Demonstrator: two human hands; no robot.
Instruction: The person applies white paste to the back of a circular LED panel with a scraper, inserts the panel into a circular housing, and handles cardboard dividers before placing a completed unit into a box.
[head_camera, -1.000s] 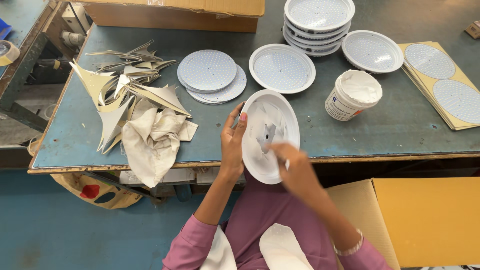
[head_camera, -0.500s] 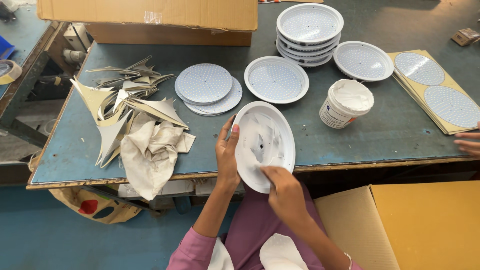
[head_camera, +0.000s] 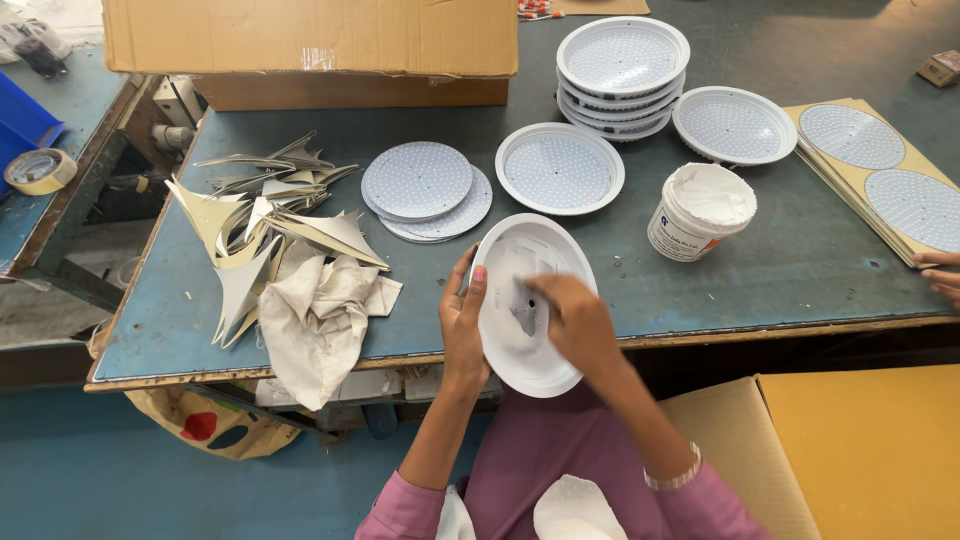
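Right hand (head_camera: 575, 325) covers the centre of the white round plastic housing (head_camera: 530, 300); its fingertips are blurred. The brown cardboard box (head_camera: 310, 40) is cut by the top edge. Another person's fingers (head_camera: 940, 275) enter at the right edge, rest out of frame. Yellow card sheets (head_camera: 880, 180) are partly cropped.

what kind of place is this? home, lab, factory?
Most likely a small assembly workshop for round light fixtures. A stack of identical white housings and loose dotted round boards sit on a worn blue workbench, with an open tub of white paste. The left hand steadies one housing.
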